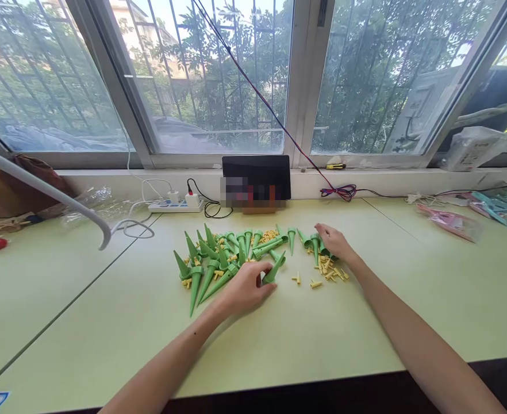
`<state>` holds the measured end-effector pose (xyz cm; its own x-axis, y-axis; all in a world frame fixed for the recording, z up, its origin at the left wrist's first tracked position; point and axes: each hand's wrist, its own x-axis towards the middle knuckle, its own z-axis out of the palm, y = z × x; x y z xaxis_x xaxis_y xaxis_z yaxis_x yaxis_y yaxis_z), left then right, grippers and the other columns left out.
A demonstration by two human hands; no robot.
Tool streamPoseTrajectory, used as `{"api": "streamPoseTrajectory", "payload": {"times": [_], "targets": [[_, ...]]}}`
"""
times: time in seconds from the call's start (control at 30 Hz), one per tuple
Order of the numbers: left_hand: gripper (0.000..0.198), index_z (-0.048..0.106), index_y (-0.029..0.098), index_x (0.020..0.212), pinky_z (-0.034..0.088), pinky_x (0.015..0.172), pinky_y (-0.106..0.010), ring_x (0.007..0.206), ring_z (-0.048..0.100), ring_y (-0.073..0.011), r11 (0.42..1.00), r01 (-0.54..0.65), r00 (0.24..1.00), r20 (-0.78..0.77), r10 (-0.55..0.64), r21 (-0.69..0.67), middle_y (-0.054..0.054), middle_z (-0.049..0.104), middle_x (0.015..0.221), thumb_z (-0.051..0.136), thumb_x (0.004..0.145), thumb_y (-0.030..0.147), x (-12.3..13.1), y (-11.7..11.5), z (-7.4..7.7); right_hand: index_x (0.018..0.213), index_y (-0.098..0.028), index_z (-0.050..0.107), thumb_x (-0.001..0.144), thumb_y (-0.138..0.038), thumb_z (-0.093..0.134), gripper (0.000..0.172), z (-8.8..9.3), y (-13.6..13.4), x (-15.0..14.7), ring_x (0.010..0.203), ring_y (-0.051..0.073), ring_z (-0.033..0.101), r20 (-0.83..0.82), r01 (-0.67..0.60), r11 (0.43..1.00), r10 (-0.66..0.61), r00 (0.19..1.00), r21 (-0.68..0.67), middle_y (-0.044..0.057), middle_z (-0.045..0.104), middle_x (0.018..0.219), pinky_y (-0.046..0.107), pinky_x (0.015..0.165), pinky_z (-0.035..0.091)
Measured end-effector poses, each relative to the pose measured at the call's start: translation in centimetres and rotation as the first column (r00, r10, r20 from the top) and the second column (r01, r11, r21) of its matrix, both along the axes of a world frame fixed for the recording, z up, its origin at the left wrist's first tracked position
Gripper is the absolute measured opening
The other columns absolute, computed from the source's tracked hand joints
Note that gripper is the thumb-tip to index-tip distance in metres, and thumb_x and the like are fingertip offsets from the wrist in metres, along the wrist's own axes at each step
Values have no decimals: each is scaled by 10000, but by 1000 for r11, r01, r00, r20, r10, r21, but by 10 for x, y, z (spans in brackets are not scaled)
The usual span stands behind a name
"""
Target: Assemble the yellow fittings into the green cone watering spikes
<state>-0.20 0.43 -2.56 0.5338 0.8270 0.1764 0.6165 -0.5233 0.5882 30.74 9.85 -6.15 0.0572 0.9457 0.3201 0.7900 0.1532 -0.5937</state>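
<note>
Several green plastic cone spikes (212, 259) lie heaped on the pale green table (279, 339), mixed with small yellow pieces (331, 271). My left hand (247, 287) is closed in a pinch on one green cone spike (275, 269) at the heap's near edge. My right hand (333, 241) rests palm down over green cones and the yellow pieces at the right end of the heap; its fingers are curled on them, and what they hold is hidden.
A dark tablet (256, 178) stands against the windowsill behind the heap, beside a white power strip (176, 203) with cables. A white curved lamp arm (46, 192) crosses the left side. Plastic bags (449, 221) lie at the far right.
</note>
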Motion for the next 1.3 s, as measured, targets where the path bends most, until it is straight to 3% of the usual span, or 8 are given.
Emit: {"api": "streamPoseTrajectory", "payload": {"times": [0.2,0.4,0.6,0.73,0.87,1.0,1.17,1.3], "targets": [[155,609,192,889,397,624,-272,655,523,-159,1000,8,1000,-19,-8,4,14,571,710,622,830,335,0,0,0,1215,-185,686,1006,-524,257,586,3,-6,-14,1278,243,562,-127,-244,964,230,965,-107,91,651,1325,366,1095,384],[140,599,193,875,394,624,-271,656,525,-155,1000,18,1000,-19,-18,5,16,567,718,621,831,324,1,1,0,1123,-219,718,1002,-502,333,494,9,-15,-21,1104,246,649,-34,-333,940,331,943,-69,51,734,1158,343,965,473],[137,585,194,863,387,623,-271,658,529,-155,1000,27,999,-25,-27,9,18,568,719,624,829,321,1,1,0,988,-210,729,1008,-475,364,452,15,-20,-23,888,210,668,62,-354,935,355,933,-14,40,756,939,276,805,492],[132,581,194,863,377,616,-270,657,531,-154,999,30,999,-23,-29,17,17,572,729,622,827,314,2,1,-1,1030,-188,709,1026,-405,359,412,25,-22,-24,878,204,671,104,-300,948,290,951,104,76,751,980,281,820,473],[120,567,195,835,365,610,-269,647,515,-149,999,35,999,-24,-34,33,21,561,715,611,833,307,4,-1,0,1102,-157,691,989,-313,464,298,33,-20,-40,1006,236,672,176,-282,941,251,952,186,117,736,1088,307,903,460],[119,557,194,820,360,625,-275,643,504,-149,997,42,998,-46,-38,71,23,552,702,609,834,301,5,-3,0,1211,-159,658,980,-257,497,298,38,-2,-71,1089,211,649,260,-372,928,349,900,41,110,716,1178,264,937,444],[131,543,194,831,365,631,-274,650,507,-149,995,58,997,-52,-53,87,17,564,736,603,850,310,5,-6,0,1032,-127,729,950,-159,500,245,42,46,-102,967,211,663,310,-304,951,304,901,-48,118,747,1031,267,877,449],[130,525,195,819,369,632,-272,654,500,-146,994,57,997,-52,-53,93,17,560,741,598,855,296,6,-8,1,1042,-134,741,947,-202,527,244,47,72,-116,1028,231,638,315,-294,952,307,898,-90,131,732,1090,287,908,439]]}}
